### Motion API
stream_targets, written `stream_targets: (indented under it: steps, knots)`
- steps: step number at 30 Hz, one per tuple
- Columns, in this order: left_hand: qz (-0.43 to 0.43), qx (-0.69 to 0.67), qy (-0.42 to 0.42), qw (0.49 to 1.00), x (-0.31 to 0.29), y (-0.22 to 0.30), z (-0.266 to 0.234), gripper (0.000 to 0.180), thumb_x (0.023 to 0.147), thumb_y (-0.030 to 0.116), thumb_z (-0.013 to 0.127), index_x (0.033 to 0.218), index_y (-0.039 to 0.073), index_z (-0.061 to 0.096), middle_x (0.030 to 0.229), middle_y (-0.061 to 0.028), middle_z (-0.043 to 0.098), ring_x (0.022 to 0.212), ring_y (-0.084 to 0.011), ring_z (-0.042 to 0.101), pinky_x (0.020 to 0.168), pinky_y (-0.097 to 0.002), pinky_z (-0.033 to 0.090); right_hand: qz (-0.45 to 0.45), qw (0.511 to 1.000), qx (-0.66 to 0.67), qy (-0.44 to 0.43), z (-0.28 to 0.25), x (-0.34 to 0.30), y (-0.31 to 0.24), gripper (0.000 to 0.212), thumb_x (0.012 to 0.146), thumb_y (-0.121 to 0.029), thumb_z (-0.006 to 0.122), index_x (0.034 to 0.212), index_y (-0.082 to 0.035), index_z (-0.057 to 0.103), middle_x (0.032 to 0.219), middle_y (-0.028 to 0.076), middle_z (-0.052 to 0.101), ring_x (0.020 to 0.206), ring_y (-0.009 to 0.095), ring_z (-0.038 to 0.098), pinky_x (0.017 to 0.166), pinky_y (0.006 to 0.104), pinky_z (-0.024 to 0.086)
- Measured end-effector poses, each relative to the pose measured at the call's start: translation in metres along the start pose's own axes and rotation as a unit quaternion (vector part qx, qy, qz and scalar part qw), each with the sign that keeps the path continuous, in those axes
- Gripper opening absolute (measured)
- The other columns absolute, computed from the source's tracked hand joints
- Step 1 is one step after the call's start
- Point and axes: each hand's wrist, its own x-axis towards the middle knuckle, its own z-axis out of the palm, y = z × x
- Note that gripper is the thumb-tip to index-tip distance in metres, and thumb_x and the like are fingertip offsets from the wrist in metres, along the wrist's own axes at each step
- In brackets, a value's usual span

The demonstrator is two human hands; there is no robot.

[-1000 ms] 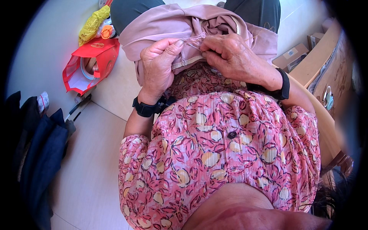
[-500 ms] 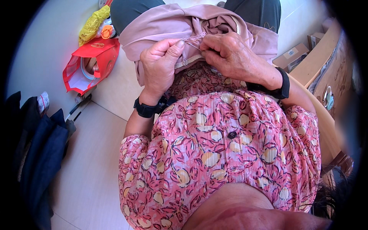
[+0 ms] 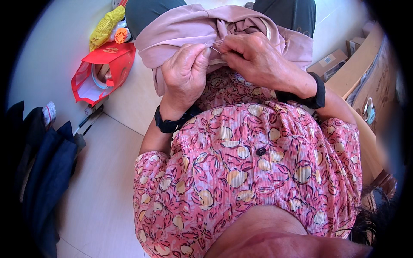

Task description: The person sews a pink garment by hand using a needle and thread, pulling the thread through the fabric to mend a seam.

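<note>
A dusty-pink cloth (image 3: 172,28) with a pale inner edging lies bunched across my lap. My left hand (image 3: 186,71) is closed in a pinch on a gathered bit of this cloth, thumb on top. Facing it from the right, my right hand (image 3: 254,53) is also closed, its thumb and forefinger pressed together. Between the two sets of fingertips runs a thin, shiny needle (image 3: 216,50), slanting down toward the right fingers, which seem to grip it. Both its ends are hidden at the fingertips. Fine loose threads show near the right wrist.
At the left stand a red paper bag (image 3: 122,64) with items inside and a yellow plastic bag (image 3: 105,30). Dark folded umbrellas (image 3: 47,167) hang at the lower left. Cardboard boxes (image 3: 329,62) and a wooden furniture edge (image 3: 355,75) are on the right.
My left hand has turned, its fingers curling in more and its thumb shifting slightly right. My right hand has moved slightly up and left, so less of the needle shows.
</note>
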Motion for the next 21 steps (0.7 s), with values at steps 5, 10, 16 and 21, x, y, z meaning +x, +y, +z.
stream_targets:
  steps: [5,10,16,21]
  knots:
    - [0.041,-0.017,-0.017,0.999,0.001,0.002,0.001,0.011,0.079,-0.003,0.064,0.089,-0.003,0.058,0.074,-0.0142,0.06,0.062,-0.0263,0.06,0.055,-0.0305,0.048,0.044,0.998,0.039,-0.024,-0.001,0.001,0.002,0.01,0.083,-0.008,0.057,0.087,0.001,0.059,0.064,0.014,0.054,0.059,0.022,0.055,0.055,0.0323,0.043]
    - [0.058,0.004,-0.001,0.998,-0.003,-0.002,0.001,0.015,0.077,-0.004,0.065,0.09,-0.002,0.059,0.074,-0.0135,0.06,0.062,-0.0264,0.06,0.055,-0.0311,0.048,0.067,0.996,0.029,0.052,-0.01,0.001,0.01,0.018,0.081,-0.017,0.06,0.087,-0.001,0.065,0.064,0.015,0.059,0.061,0.027,0.06,0.059,0.0363,0.047]
    - [0.106,-0.001,-0.028,0.994,-0.002,0.001,0.006,0.016,0.074,-0.004,0.067,0.088,-0.002,0.059,0.071,-0.0128,0.058,0.06,-0.0275,0.059,0.053,-0.0323,0.047,-0.064,0.998,0.001,-0.005,-0.019,0.009,0.016,0.021,0.089,-0.019,0.058,0.091,0.001,0.061,0.079,0.006,0.058,0.071,0.011,0.054,0.065,0.025,0.044]
    - [0.123,0.01,-0.041,0.992,-0.004,0.001,0.013,0.019,0.071,-0.003,0.069,0.086,-0.001,0.057,0.07,-0.0121,0.057,0.058,-0.0275,0.058,0.051,-0.0324,0.046,0.045,0.986,0.122,-0.104,-0.015,0.006,0.011,0.02,0.082,-0.019,0.061,0.085,0.0,0.064,0.067,0.01,0.06,0.061,0.015,0.055,0.059,0.0293,0.045]
